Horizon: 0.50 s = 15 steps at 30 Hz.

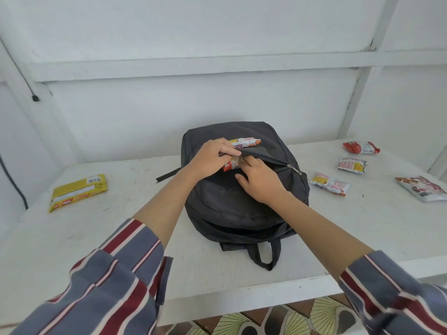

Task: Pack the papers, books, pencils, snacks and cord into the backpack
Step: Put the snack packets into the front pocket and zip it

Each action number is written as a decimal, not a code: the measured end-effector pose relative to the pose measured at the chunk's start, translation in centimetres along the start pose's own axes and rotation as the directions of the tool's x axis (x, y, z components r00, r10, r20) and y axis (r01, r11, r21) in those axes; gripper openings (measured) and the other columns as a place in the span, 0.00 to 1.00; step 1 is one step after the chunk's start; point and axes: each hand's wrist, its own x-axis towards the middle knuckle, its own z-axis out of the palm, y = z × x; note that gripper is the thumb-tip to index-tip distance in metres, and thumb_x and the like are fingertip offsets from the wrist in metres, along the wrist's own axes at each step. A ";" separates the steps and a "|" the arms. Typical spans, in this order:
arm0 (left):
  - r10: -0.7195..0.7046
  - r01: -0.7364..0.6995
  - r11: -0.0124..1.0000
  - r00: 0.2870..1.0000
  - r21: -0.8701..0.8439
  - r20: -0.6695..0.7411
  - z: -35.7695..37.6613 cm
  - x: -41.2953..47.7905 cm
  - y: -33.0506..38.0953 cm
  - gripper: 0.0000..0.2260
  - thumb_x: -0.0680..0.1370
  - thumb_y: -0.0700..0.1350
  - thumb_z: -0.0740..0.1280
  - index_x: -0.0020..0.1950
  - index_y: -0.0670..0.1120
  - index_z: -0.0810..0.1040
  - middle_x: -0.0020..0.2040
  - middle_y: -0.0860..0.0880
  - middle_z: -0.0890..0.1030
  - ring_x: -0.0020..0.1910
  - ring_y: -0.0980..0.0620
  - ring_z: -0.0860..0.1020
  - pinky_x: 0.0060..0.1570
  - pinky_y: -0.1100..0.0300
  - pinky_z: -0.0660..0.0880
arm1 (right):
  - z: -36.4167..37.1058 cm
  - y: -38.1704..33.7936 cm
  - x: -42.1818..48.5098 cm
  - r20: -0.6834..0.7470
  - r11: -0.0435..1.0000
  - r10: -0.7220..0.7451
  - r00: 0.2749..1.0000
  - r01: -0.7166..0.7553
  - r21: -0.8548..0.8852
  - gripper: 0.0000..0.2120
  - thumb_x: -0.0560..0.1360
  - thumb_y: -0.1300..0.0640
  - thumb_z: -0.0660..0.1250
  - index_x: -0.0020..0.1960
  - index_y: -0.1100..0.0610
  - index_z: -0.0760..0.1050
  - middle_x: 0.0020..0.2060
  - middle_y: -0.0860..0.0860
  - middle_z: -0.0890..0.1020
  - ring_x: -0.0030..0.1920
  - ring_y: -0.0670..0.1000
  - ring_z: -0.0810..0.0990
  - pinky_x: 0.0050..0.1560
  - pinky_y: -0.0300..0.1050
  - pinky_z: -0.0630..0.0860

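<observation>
L fingers [227, 151] curl round two snack packs at the front-pocket mouth of the backpack [242, 209]. The upper pack [246, 142] sticks out to the right above the zip; the lower pack [229, 165] sits under the palm of the L hand [210, 160]. R hand [262, 183]: fingers tucked into the pocket opening, thumb outside, pinching the pocket's front edge. Backpack is black and lies flat mid-surface [121, 238], handle toward the person. Right of it, apart: three small snack packs [330, 183] and a bigger bag [422, 188]. Left, well apart: yellow pack [77, 192].
</observation>
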 end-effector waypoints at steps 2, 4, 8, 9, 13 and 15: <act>0.006 -0.006 1.000 1.000 -0.017 -0.008 -0.1 0.1 0.0 0.13 0.77 0.33 0.62 0.55 0.43 0.82 0.52 0.51 0.76 0.54 0.58 0.71 0.54 0.71 0.68 | 0.1 -0.2 0.5 0.059 0.999 0.034 0.998 -0.032 -0.025 0.25 0.80 0.47 0.56 0.73 0.58 0.62 0.68 0.54 0.67 0.67 0.55 0.66 0.61 0.50 0.70; 0.007 -0.007 0.999 1.000 -0.042 -0.005 -0.2 0.2 0.1 0.13 0.76 0.32 0.63 0.54 0.43 0.82 0.48 0.53 0.76 0.50 0.59 0.72 0.49 0.78 0.66 | 0.2 -0.3 0.9 0.117 0.997 0.061 0.991 -0.057 -0.042 0.27 0.80 0.45 0.54 0.74 0.57 0.58 0.71 0.55 0.64 0.70 0.55 0.64 0.65 0.51 0.67; -0.011 0.013 0.999 0.999 -0.041 0.044 -0.2 0.1 -0.2 0.11 0.75 0.34 0.65 0.50 0.46 0.84 0.46 0.52 0.78 0.48 0.52 0.75 0.51 0.65 0.71 | -0.7 0.2 0.9 0.230 0.998 0.039 0.972 -0.051 0.047 0.27 0.80 0.47 0.54 0.75 0.57 0.56 0.73 0.56 0.62 0.71 0.57 0.63 0.69 0.50 0.63; -0.015 0.017 0.999 0.998 -0.038 0.063 -0.2 0.1 -0.2 0.10 0.75 0.35 0.66 0.49 0.47 0.84 0.46 0.51 0.79 0.48 0.51 0.76 0.51 0.64 0.71 | -1.2 0.4 0.7 0.251 0.996 0.012 0.968 -0.034 0.084 0.26 0.80 0.49 0.55 0.75 0.57 0.57 0.72 0.55 0.63 0.71 0.56 0.63 0.70 0.49 0.62; -0.067 0.062 0.997 0.987 0.036 0.144 0.1 -0.3 -0.1 0.09 0.76 0.38 0.65 0.45 0.47 0.84 0.55 0.49 0.79 0.51 0.57 0.74 0.55 0.65 0.69 | -3.7 1.2 -0.6 0.301 0.966 -0.021 0.953 -0.059 0.253 0.21 0.78 0.56 0.62 0.70 0.56 0.67 0.69 0.51 0.71 0.68 0.50 0.69 0.66 0.38 0.61; -0.130 0.116 0.989 0.976 0.090 0.172 0.3 -0.4 -0.1 0.09 0.75 0.40 0.65 0.41 0.48 0.84 0.58 0.50 0.79 0.54 0.55 0.75 0.59 0.57 0.71 | -4.8 1.7 -1.3 0.276 0.926 0.024 0.961 -0.125 0.357 0.18 0.76 0.60 0.65 0.65 0.56 0.73 0.63 0.50 0.76 0.60 0.46 0.75 0.62 0.36 0.66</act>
